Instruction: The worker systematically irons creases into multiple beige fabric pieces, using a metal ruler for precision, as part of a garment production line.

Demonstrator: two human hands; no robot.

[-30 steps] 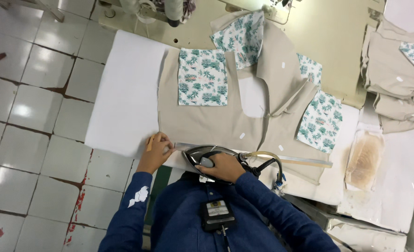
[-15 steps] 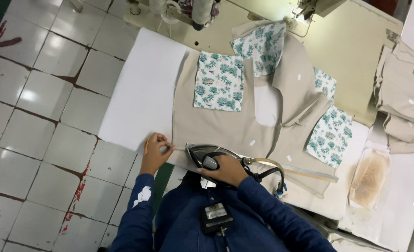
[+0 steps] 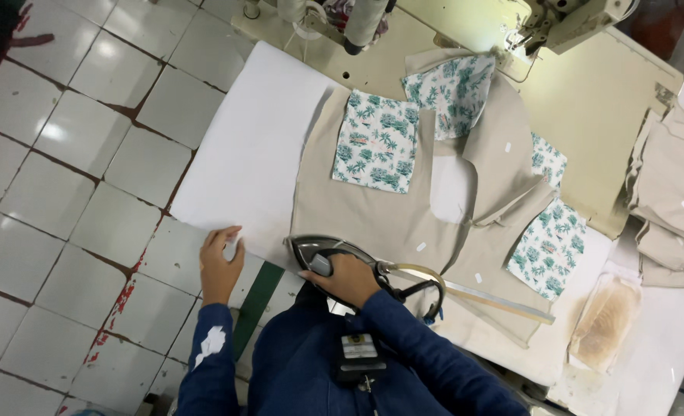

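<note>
Lifting left hand (image 3: 220, 266) off beige garment (image 3: 373, 212), right hand (image 3: 347, 278) still gripping iron (image 3: 322, 250)

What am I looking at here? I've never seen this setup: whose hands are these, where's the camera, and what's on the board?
There is one view, from a camera worn on the person's head, looking down. No robot here: the hands are the person's own. The right hand grips the handle of a clothes iron at the near edge of a beige garment with leafy printed pockets. The left hand rests at the edge of the white padded ironing surface. A sewing machine stands beyond, and folded beige pieces are stacked to the right.
</note>
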